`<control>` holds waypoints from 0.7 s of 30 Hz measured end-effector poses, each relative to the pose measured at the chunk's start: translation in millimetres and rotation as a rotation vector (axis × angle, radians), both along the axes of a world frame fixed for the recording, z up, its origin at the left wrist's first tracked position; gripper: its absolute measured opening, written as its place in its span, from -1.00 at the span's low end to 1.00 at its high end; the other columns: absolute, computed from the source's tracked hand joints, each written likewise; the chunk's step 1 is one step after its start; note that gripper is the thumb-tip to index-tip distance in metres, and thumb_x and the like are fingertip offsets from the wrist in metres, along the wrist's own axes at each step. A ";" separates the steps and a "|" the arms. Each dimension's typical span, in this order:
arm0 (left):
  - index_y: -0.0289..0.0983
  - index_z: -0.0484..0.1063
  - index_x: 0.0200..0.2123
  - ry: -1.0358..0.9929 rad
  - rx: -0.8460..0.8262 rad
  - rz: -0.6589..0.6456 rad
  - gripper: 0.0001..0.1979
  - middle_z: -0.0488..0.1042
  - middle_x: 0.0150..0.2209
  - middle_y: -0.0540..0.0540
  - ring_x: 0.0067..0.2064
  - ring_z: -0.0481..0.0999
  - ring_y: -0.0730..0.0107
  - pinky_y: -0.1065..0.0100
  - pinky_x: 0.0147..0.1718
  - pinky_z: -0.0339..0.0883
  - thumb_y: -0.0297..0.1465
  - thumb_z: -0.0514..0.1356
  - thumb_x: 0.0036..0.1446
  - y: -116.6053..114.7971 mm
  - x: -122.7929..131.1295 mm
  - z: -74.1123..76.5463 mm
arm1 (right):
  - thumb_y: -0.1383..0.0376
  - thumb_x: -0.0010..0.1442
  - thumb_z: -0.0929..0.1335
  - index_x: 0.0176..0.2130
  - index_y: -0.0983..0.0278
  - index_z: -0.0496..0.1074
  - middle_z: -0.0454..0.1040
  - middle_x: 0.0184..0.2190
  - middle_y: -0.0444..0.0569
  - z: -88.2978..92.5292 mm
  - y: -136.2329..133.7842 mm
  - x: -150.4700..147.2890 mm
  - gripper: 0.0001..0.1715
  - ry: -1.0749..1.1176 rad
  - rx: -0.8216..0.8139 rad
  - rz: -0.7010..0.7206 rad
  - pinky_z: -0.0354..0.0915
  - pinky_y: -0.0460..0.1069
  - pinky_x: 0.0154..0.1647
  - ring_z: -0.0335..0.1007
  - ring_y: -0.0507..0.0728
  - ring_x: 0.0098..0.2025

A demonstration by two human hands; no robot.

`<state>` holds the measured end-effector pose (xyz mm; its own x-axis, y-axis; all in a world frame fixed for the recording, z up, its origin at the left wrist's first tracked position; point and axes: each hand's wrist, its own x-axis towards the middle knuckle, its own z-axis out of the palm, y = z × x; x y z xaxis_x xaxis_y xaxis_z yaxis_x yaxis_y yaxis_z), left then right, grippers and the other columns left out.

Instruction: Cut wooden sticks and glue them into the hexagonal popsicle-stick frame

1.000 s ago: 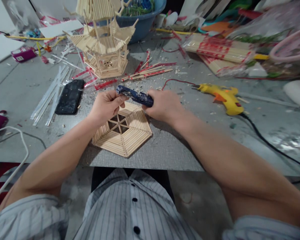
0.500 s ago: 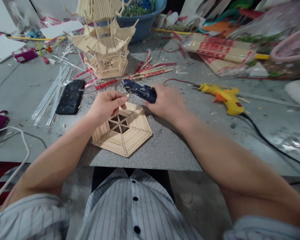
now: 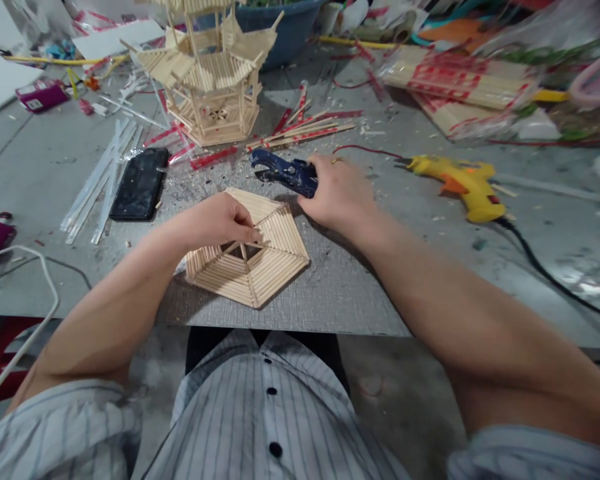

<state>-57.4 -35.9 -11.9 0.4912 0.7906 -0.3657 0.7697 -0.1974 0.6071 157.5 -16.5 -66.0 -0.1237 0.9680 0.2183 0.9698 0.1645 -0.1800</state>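
Note:
My left hand [image 3: 225,220] reaches over a hexagonal panel of pale wooden sticks [image 3: 275,267], with thumb and fingers pinched near its open, spoked centre. A small piece of wooden stick is in that pinch, mostly hidden by the fingertips. Wrapped round the handles of a dark blue hand cutter [image 3: 285,172] is my right hand [image 3: 337,190], just beyond the panel's right corner. The cutter's jaws point left, above the table. Behind both hands stands a tiered stick pagoda [image 3: 213,100], cut off at the top.
A yellow glue gun [image 3: 457,183] lies on the right, its black cord running to the table edge. A black phone [image 3: 140,185] and clear glue sticks [image 3: 97,180] lie left. Loose sticks [image 3: 310,130] and packaged sticks [image 3: 460,83] lie farther back, before a blue basin [image 3: 290,33].
My left hand has moved down from near the cutter's jaws to the panel's centre, still pinching. My right hand keeps the cutter in nearly the same place. The view has tilted slightly downward.

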 end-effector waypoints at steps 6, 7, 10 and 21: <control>-0.28 0.54 -0.60 0.187 0.023 -0.092 -0.79 0.33 -0.68 0.06 -0.57 0.22 0.55 0.42 -0.52 0.03 -0.31 0.21 -0.06 -9.6 8.6 2.1 | 0.14 0.14 0.37 0.08 0.32 0.30 0.43 -0.08 0.25 -5.4 2.0 4.9 -0.44 0.057 0.021 0.054 0.26 0.28 -0.05 0.36 0.43 0.00; -0.28 0.54 -0.60 0.199 0.027 -0.090 -0.80 0.33 -0.69 0.06 -0.58 0.22 0.54 0.41 -0.52 0.03 -0.32 0.21 -0.06 -10.5 9.6 2.2 | 0.14 0.14 0.37 0.08 0.32 0.31 0.43 -0.08 0.25 -5.5 1.9 5.2 -0.44 0.060 0.018 0.061 0.26 0.27 -0.05 0.36 0.43 0.00; -0.27 0.51 -0.65 0.226 0.034 -0.084 -0.80 0.28 -0.72 0.07 -0.60 0.20 0.55 0.41 -0.53 0.02 -0.36 0.21 -0.06 -11.8 11.6 2.9 | 0.15 0.13 0.38 0.08 0.32 0.31 0.43 -0.08 0.23 -4.3 1.4 5.4 -0.44 0.055 0.002 0.062 0.25 0.26 -0.03 0.36 0.42 0.00; -0.28 0.47 -0.69 0.213 0.048 -0.105 -0.77 0.28 -0.73 0.08 -0.62 0.19 0.58 0.43 -0.52 0.00 -0.42 0.21 -0.04 -9.9 12.6 -1.9 | 0.15 0.11 0.37 0.08 0.28 0.32 0.44 -0.09 0.20 -5.0 1.1 6.2 -0.43 0.075 0.031 0.106 0.26 0.26 -0.06 0.36 0.40 -0.04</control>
